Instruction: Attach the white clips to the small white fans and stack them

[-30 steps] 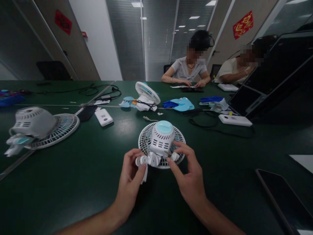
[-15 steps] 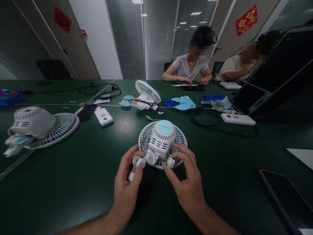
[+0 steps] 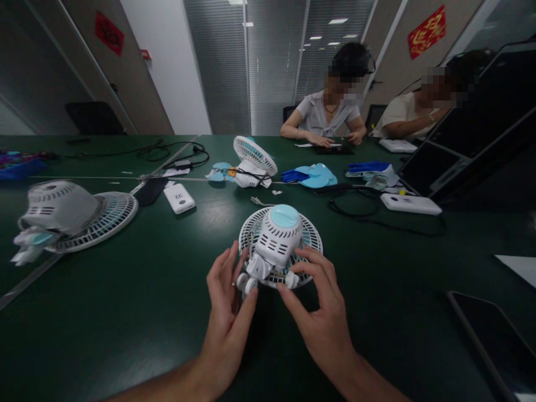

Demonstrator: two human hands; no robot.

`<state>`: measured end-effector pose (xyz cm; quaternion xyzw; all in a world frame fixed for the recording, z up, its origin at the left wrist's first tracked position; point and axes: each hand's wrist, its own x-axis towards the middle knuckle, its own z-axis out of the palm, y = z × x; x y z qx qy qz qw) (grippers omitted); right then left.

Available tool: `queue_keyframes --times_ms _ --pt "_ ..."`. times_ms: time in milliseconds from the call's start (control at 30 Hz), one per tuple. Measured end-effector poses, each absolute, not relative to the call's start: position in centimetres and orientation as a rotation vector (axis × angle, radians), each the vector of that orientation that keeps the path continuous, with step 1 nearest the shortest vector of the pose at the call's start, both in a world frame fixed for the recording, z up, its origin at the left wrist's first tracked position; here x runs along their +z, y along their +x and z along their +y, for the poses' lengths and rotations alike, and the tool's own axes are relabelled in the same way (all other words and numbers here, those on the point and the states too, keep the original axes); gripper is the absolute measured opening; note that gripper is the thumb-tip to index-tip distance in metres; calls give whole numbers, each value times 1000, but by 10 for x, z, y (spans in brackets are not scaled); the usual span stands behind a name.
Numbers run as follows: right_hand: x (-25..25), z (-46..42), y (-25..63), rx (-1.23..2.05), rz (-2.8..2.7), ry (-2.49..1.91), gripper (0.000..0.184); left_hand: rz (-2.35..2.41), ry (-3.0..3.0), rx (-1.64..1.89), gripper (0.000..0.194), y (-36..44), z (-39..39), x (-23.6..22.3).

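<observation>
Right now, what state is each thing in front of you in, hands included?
Left hand, closed on a white plastic piece
Right hand, fingers curled at a small white knob; grip unclear
Nearest fan, face down, motor housing up
Leftmost fan, face down
Far fan, cage tilted
Power bank marked 22, lying flat
Phone, flat, screen dark

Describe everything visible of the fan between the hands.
The fan, plastic by its look, lies grille-down on the green table. Its white, slotted motor housing is uppermost, with a round light blue cap; blue shows through the white grille. A white bracket juts from its near side. The left hand holds a small white part beside the bracket; the right hand is at a white knob, contact unclear.
</observation>
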<state>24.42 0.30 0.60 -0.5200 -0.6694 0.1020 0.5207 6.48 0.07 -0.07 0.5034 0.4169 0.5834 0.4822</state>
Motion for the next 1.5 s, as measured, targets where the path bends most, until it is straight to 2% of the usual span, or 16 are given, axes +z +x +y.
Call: queue_keyframes --times_ms 300,500,700,833,1033,1333,1500 --pt "6 1 244 246 -1645 -1231 17 1011 1244 1460 69 63 9 5" --pt "7 1 244 220 -1690 -1230 17 1102 970 1466 75 61 29 14" --pt "5 2 243 192 -1685 -1253 15 1206 1028 1343 47 54 36 14" --pt "2 3 244 168 -1681 -1262 15 1157 1085 1327 36 57 25 10" --pt "3 7 252 43 -1776 -1250 14 1019 1005 1230 37 64 14 4" --pt "20 -1 249 -18 -1960 -1032 36 1011 843 1143 37 63 14 3" --pt "12 0 246 250 -1743 -1177 20 1027 818 1163 36 62 12 3"
